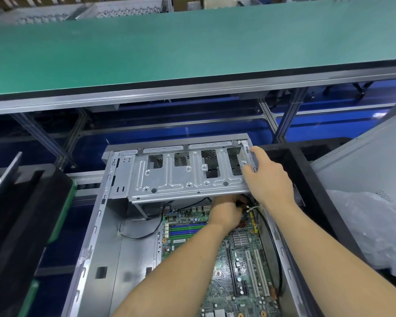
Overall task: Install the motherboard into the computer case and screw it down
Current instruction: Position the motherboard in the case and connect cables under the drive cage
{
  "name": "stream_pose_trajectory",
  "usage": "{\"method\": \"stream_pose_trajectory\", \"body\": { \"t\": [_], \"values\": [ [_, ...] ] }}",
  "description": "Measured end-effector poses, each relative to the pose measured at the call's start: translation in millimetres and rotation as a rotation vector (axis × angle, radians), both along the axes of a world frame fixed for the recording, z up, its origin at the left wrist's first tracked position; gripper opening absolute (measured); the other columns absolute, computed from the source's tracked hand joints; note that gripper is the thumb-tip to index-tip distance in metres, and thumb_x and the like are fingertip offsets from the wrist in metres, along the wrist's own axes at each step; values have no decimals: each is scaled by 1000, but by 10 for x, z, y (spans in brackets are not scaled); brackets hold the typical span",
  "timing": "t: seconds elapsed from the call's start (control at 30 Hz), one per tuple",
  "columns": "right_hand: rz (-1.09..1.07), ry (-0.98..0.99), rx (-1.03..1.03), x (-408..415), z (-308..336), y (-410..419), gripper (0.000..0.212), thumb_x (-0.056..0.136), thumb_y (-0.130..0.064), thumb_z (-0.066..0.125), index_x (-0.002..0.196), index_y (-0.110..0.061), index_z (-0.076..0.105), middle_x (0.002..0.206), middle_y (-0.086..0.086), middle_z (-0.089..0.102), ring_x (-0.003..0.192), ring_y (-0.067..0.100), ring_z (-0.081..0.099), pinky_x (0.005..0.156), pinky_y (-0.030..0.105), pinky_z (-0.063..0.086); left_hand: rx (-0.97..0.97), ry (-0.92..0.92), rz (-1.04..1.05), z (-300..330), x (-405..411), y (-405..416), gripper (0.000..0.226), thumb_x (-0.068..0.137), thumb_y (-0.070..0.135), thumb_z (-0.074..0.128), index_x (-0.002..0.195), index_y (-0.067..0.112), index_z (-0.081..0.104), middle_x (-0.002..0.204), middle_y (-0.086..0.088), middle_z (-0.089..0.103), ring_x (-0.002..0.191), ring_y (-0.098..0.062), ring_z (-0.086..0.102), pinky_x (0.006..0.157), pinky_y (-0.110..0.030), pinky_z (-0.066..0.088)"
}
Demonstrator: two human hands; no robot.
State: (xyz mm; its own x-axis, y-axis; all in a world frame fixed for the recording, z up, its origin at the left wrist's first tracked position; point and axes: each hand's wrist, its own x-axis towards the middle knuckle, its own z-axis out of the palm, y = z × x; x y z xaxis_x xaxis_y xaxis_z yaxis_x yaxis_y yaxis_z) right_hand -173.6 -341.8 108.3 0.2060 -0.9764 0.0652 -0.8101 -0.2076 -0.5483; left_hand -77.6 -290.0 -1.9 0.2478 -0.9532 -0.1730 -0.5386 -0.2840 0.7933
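An open grey computer case lies flat in front of me. The green motherboard sits inside its right half, with blue and green memory slots and white expansion slots showing. A silver drive cage is tilted up over the case's far end. My right hand grips the cage's right edge. My left hand reaches under the cage at the board's far corner, its fingers curled around a dark cable there; the fingertips are partly hidden.
A black cable runs across the case floor left of the board. Black foam trays stand at the left, a black frame and white plastic wrap at the right. A green-topped bench spans the back.
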Motion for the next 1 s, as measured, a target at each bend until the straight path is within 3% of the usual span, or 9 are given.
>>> {"method": "stream_pose_trajectory", "body": {
  "t": [0.5, 0.63, 0.8, 1.0],
  "values": [
    [-1, 5, 8, 2, -1, -6, 48, 98, -34, 43, 146, -34, 36, 76, -9, 55, 66, 16, 56, 56, 33, 45, 2, -72, -93, -71, 26, 8, 27, 90, 13, 62, 113, 17, 76, 113, -2, 74, 105, -23, 68, 95, -34, 53],
    [0, 18, 22, 9, 27, 2, 47, 99, -35, 43, 145, -35, 35, 82, -2, 60, 70, 22, 59, 63, 39, 54, 8, 32, 1, -89, 25, -2, 23, 91, 12, 64, 110, 16, 77, 110, -2, 75, 102, -22, 68, 94, -34, 53],
    [-1, 28, 17, 10, 35, 13, 44, 98, -35, 43, 142, -36, 37, 81, -1, 60, 70, 25, 60, 62, 39, 53, 31, 143, 54, -42, 30, 8, 20, 91, 8, 64, 105, 14, 78, 106, -3, 76, 96, -23, 70, 89, -36, 56],
    [-20, 35, -2, 6, 12, -2, 47, 96, -35, 44, 142, -37, 38, 84, 0, 60, 71, 26, 59, 60, 36, 46, 68, 96, 27, 2, 28, 5, 24, 92, 10, 63, 110, 16, 77, 112, -3, 74, 103, -23, 68, 93, -34, 54]
  ]
}}
